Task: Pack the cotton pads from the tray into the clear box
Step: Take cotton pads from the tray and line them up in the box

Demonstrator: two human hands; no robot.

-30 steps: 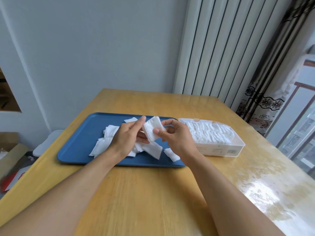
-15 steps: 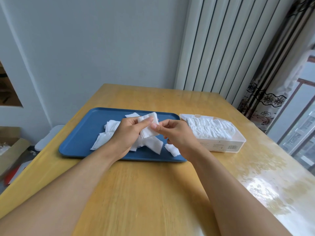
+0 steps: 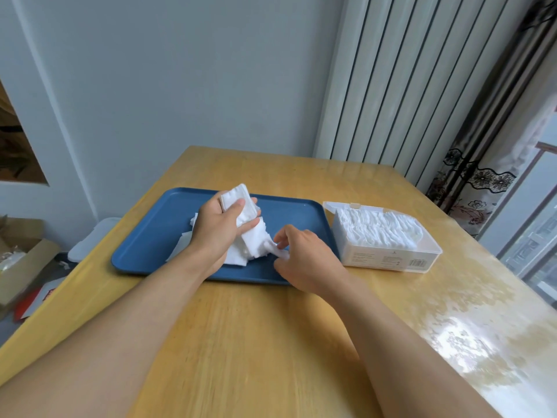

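Gathering loose cotton pads on the tray before they go into the box.

The left hand (image 3: pixel 221 229) grips a small stack of pads (image 3: pixel 239 203) above the blue tray (image 3: pixel 144 251), thumb clamped across its face, the stack's long axis tilted up and away. The right hand (image 3: pixel 304 257) is low at the tray's near edge, fingers (image 3: pixel 281 236) pinching a loose pad (image 3: pixel 278 251) at the right end of the pile (image 3: pixel 250 245), which lies just under the left hand. The clear box (image 3: pixel 391 260), already well filled, stands on the tabletop (image 3: pixel 271 342) just right of the tray, nearer the right hand. Half a second ago both hands met at the raised stack; since then the right has dropped to the pile.
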